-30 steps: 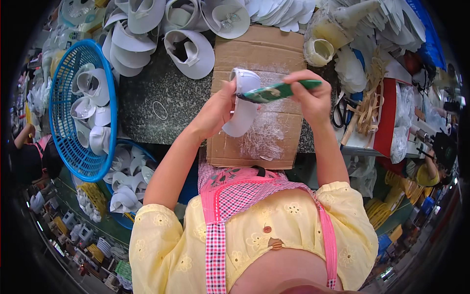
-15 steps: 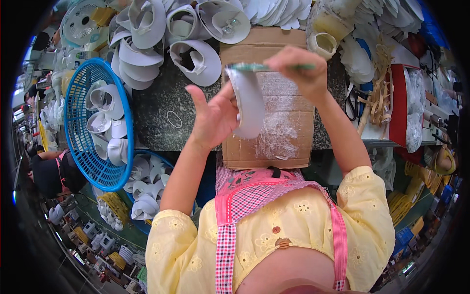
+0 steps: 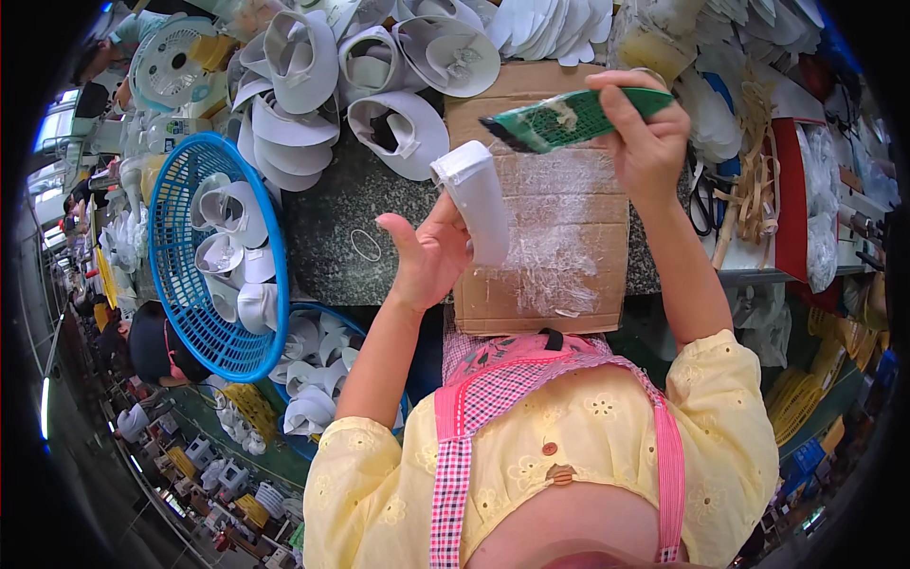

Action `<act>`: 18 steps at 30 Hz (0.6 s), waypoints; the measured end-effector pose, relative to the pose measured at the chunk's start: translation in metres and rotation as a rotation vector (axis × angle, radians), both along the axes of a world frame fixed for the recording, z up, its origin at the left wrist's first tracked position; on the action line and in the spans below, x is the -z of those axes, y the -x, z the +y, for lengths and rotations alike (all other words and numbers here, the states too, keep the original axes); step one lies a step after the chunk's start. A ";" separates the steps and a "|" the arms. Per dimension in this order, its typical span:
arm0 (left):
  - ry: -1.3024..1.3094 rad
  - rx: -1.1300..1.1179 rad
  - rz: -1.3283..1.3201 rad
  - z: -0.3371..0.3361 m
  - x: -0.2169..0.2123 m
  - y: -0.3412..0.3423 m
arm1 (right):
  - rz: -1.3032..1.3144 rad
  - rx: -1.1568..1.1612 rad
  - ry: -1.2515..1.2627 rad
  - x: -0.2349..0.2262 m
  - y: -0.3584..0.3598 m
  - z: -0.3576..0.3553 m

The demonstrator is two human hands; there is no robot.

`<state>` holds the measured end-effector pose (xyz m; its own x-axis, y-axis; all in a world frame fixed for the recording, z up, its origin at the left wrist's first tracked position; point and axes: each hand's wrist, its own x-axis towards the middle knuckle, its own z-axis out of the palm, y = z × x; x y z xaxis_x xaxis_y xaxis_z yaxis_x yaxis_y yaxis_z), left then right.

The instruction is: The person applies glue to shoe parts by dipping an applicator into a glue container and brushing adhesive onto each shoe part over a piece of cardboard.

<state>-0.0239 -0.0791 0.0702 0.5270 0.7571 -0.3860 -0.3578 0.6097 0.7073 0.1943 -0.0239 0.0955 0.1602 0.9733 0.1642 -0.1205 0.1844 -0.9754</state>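
Observation:
My left hand (image 3: 425,264) holds up a curved white piece (image 3: 483,209), which resembles a cap visor. Its fingers go behind and inside the piece, partly hidden, while the thumb sticks out to the left. In my right hand (image 3: 649,142) is a flat green brush (image 3: 578,116) with a dark tip and whitish residue on its side. The fingers and thumb pinch its right end. The brush is tilted, tip toward the left, above and to the right of the white piece and apart from it. Beneath both lies a cardboard sheet (image 3: 597,209) smeared with dried white residue.
A blue basket (image 3: 272,223) of white visor caps (image 3: 232,213) stands left, with another blue basket of caps below it. Stacked caps (image 3: 294,142) and flat white pieces (image 3: 550,28) line the back. Scissors (image 3: 703,197) and tan strips (image 3: 756,166) lie right. A thin ring (image 3: 365,245) is on the dark tabletop.
The green brush has moved up and right, off the white piece's upper edge, and turned so its broad side shows. My left hand still holds the white piece. The whole view has shifted slightly.

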 end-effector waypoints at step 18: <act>-0.199 -0.014 0.077 0.000 0.004 0.016 | -0.242 0.170 0.069 0.047 -0.049 -0.002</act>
